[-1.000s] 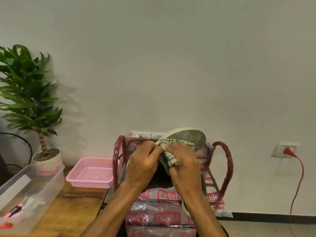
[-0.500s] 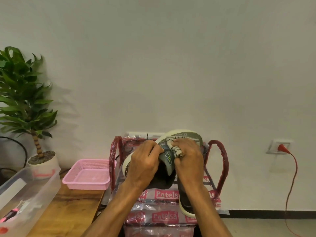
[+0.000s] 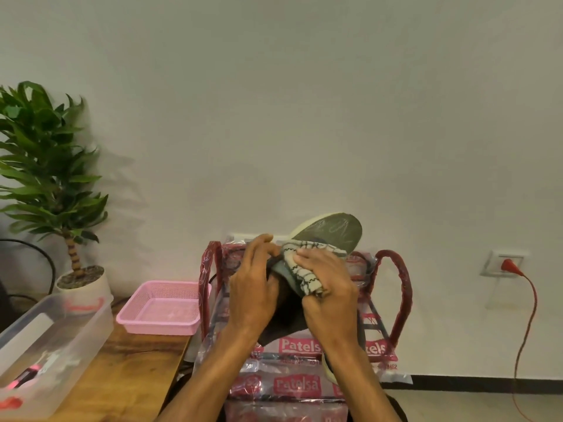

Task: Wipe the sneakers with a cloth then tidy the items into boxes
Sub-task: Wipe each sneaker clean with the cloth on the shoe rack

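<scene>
I hold a dark sneaker (image 3: pixel 332 231) up in front of me, its grey-green sole with a pale rim facing the camera and its toe pointing up and right. My left hand (image 3: pixel 254 287) grips the shoe's dark upper from the left. My right hand (image 3: pixel 327 283) presses a white cloth with thin dark checks (image 3: pixel 306 269) against the side of the sneaker. Part of a second shoe's pale sole edge (image 3: pixel 330 371) shows below my right wrist.
A clear plastic bag with red handles and red print (image 3: pixel 396 300) stands under my hands. On the wooden table (image 3: pixel 122 370) at left sit a pink basket (image 3: pixel 161 312), a clear plastic box (image 3: pixel 54 339) and a potted plant (image 3: pixel 51 184). A red cable (image 3: pixel 530 300) hangs from a wall socket.
My right hand slid the cloth down and toward me along the sneaker, baring more of the sole. The sneaker's toe tipped up higher.
</scene>
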The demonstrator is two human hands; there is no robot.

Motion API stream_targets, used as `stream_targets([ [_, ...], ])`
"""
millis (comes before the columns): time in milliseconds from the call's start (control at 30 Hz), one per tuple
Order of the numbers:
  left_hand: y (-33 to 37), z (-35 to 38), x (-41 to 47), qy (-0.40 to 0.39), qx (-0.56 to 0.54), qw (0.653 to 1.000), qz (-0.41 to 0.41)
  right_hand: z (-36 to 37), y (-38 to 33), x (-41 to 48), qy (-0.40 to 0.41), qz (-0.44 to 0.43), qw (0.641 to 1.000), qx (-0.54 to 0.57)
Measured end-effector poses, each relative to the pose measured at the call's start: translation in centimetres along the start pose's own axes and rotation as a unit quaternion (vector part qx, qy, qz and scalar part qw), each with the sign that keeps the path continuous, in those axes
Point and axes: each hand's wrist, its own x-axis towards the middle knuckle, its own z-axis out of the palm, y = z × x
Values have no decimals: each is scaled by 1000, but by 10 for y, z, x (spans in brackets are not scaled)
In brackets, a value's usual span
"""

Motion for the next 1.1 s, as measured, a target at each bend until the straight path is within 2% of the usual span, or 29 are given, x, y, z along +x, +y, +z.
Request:
stream_targets([
  [100,0,-1,-2,-18,-27,997,-64,-1,1,1,-34,-69,996,-34],
  [167,3,1,-2,-7,-36,995,-97,0,9,5,0,-45,996,-71],
  [233,7,2,-2,5,-44,992,-117,1,6,4,20,3,998,-57],
  [267,8,3,-1,6,-52,991,-125,1,3,2,19,1,999,-40],
  [400,7,0,-1,5,-101,983,-150,-4,-2,1,-52,-99,993,-35],
  [433,8,0,-1,8,-107,982,-158,-5,3,6,-43,-93,993,-56],
  [500,11,1,-2,14,-111,979,-172,-5,9,14,-12,-23,996,-80],
  [567,14,2,-3,14,-130,975,-181,-2,1,12,-10,-6,998,-67],
  [700,13,0,-5,0,-158,972,-173,-3,-13,9,-56,-115,989,-73],
  [800,10,1,-7,11,-147,972,-180,-7,6,21,-18,-44,991,-128],
  [867,11,3,-7,19,-148,971,-187,-7,8,20,-16,5,992,-123],
  [1033,10,-1,1,58,-207,954,-210,-8,4,5,-74,-86,992,-61],
  [1100,10,0,2,49,-211,954,-208,-10,10,14,-51,-66,993,-89],
])
